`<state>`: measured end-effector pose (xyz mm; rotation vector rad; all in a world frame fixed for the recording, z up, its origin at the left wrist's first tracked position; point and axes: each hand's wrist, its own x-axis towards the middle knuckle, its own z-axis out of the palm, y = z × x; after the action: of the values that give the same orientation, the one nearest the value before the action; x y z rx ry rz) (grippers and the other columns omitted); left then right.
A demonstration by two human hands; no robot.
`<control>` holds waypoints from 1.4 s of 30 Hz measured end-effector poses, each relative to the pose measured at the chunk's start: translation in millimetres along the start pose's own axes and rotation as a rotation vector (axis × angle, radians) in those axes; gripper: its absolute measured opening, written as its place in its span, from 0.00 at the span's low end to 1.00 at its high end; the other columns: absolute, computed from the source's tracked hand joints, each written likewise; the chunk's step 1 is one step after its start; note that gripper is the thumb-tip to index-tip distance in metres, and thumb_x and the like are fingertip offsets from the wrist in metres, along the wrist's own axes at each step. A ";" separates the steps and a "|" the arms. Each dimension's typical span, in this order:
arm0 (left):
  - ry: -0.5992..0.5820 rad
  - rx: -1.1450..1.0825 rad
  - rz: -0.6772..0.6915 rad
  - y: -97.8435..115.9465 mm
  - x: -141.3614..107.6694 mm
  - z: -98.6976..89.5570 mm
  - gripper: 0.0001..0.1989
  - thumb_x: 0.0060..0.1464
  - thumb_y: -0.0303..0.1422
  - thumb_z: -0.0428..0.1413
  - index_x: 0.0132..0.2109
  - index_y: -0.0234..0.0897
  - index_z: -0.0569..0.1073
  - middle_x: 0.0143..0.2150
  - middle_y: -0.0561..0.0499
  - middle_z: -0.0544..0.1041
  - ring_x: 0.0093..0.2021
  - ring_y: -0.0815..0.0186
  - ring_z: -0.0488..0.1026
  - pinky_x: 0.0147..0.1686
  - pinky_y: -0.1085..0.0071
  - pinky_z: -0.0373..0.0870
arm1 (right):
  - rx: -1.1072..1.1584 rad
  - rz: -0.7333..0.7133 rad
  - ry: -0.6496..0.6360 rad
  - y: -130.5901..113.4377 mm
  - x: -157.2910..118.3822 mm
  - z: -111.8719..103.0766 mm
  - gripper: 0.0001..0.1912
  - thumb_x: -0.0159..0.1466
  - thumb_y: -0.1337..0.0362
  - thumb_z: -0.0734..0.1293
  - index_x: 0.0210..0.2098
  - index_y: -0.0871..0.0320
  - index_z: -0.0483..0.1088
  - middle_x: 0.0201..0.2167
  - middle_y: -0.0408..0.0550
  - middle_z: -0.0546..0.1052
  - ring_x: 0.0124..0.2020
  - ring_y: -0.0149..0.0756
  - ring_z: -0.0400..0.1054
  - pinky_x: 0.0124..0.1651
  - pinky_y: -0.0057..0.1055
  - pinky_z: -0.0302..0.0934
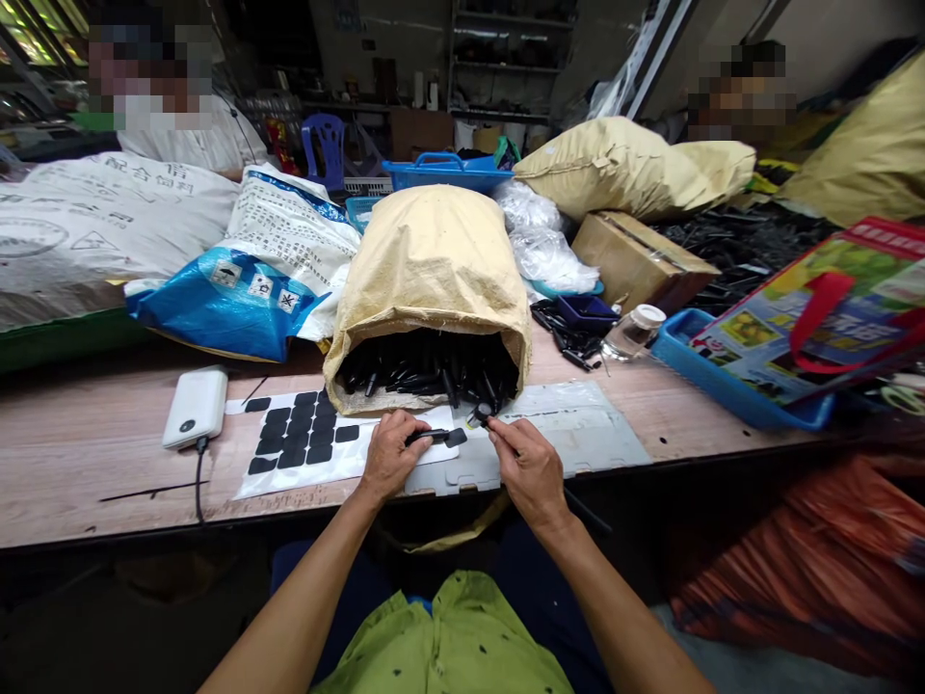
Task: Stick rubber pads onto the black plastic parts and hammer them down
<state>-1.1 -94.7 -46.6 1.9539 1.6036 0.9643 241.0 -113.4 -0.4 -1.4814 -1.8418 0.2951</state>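
Note:
My left hand (394, 451) is closed around a slim black tube-like piece (432, 436), held level above the table's front edge. At its right end a dark, rounded-square patch (456, 438) shows; whether they touch I cannot tell. Between thumb and fingers, my right hand (533, 474) pinches a small black round-ended part (481, 413). Just beyond both hands lies a beige woven sack (440, 251), its mouth facing me, with many black pen-shaped pieces (405, 371) inside. Left of my left hand is a white sheet (347, 467) bearing black rounded squares (296, 429).
A grey flat board (607, 439) lies under my right hand. A white power bank (197, 407) with a cable stands left. Blue-and-white bags (238, 260), a clear jar (634, 331), a cardboard box (643, 260) and a blue basket (752, 386) surround the sack. Two people sit across.

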 end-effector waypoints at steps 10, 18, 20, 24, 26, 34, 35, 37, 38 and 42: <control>-0.003 0.011 0.026 -3.2 -0.8 0.5 0.10 0.63 0.37 0.57 0.45 0.45 0.82 0.39 0.50 0.76 0.43 0.59 0.68 0.46 0.61 0.65 | 0.017 -0.061 0.013 -13.5 1.6 9.4 0.15 0.72 0.63 0.62 0.53 0.51 0.77 0.39 0.48 0.78 0.42 0.36 0.74 0.48 0.30 0.67; -0.002 0.073 0.024 1.3 0.1 0.3 0.12 0.66 0.38 0.54 0.45 0.46 0.83 0.37 0.50 0.74 0.41 0.60 0.67 0.45 0.62 0.64 | 0.011 -0.149 0.088 -26.8 1.3 14.1 0.17 0.72 0.65 0.61 0.56 0.51 0.75 0.39 0.49 0.76 0.41 0.36 0.72 0.47 0.30 0.65; 0.002 0.083 0.030 1.9 0.1 0.9 0.12 0.66 0.38 0.54 0.45 0.46 0.83 0.37 0.49 0.74 0.41 0.60 0.67 0.45 0.62 0.64 | -0.023 -0.175 0.083 -25.6 -1.9 19.7 0.18 0.72 0.67 0.60 0.57 0.52 0.75 0.39 0.49 0.76 0.42 0.36 0.71 0.48 0.30 0.65; 0.020 0.094 0.037 2.7 -0.5 1.9 0.12 0.65 0.37 0.54 0.44 0.44 0.83 0.37 0.49 0.73 0.41 0.60 0.67 0.44 0.62 0.64 | -0.137 -0.213 -0.044 -22.4 -6.0 27.3 0.18 0.71 0.69 0.61 0.55 0.52 0.76 0.34 0.49 0.75 0.38 0.37 0.70 0.42 0.29 0.64; 0.021 0.093 0.036 2.5 -0.7 2.2 0.12 0.65 0.37 0.54 0.44 0.45 0.83 0.37 0.49 0.73 0.41 0.60 0.67 0.44 0.63 0.64 | -0.125 -0.180 -0.036 -20.8 -4.8 23.5 0.18 0.71 0.69 0.61 0.55 0.51 0.76 0.35 0.48 0.75 0.39 0.36 0.70 0.42 0.29 0.64; -0.016 0.035 -0.003 -1.0 0.6 -0.1 0.14 0.67 0.40 0.51 0.47 0.46 0.82 0.41 0.49 0.75 0.43 0.60 0.68 0.47 0.62 0.64 | -0.090 -0.285 -0.015 31.7 7.5 -14.4 0.15 0.71 0.67 0.63 0.52 0.49 0.77 0.37 0.47 0.77 0.41 0.35 0.71 0.45 0.30 0.64; -0.020 0.019 -0.006 -0.9 0.8 -1.0 0.15 0.68 0.40 0.50 0.47 0.46 0.82 0.42 0.49 0.76 0.44 0.60 0.69 0.48 0.62 0.64 | -0.094 -0.328 -0.058 42.5 9.8 -17.1 0.15 0.71 0.67 0.63 0.52 0.49 0.78 0.36 0.47 0.77 0.40 0.35 0.70 0.44 0.30 0.64; -0.022 -0.015 -0.009 -0.4 1.0 -2.8 0.17 0.69 0.40 0.48 0.48 0.46 0.81 0.43 0.49 0.76 0.45 0.60 0.69 0.49 0.61 0.64 | -0.087 -0.411 -0.169 61.3 15.2 -20.3 0.14 0.70 0.66 0.64 0.50 0.48 0.79 0.36 0.46 0.77 0.39 0.34 0.69 0.43 0.31 0.63; -0.020 -0.032 -0.011 -0.1 1.1 -3.6 0.17 0.70 0.40 0.47 0.48 0.46 0.81 0.44 0.49 0.77 0.45 0.60 0.70 0.50 0.61 0.64 | -0.081 -0.443 -0.208 68.4 17.9 -20.8 0.15 0.69 0.67 0.64 0.49 0.48 0.79 0.36 0.46 0.76 0.38 0.34 0.68 0.43 0.31 0.63; -0.012 -0.081 -0.016 0.4 1.2 -6.1 0.17 0.70 0.40 0.47 0.47 0.44 0.81 0.44 0.49 0.77 0.46 0.60 0.70 0.51 0.62 0.64 | -0.040 -0.470 -0.279 80.2 25.2 -18.0 0.16 0.68 0.69 0.65 0.49 0.46 0.79 0.36 0.45 0.75 0.39 0.35 0.67 0.45 0.33 0.63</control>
<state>-5.3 -94.3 -42.0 1.8869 1.5467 0.9932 311.2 -70.6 -25.4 -1.0241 -2.3644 0.2432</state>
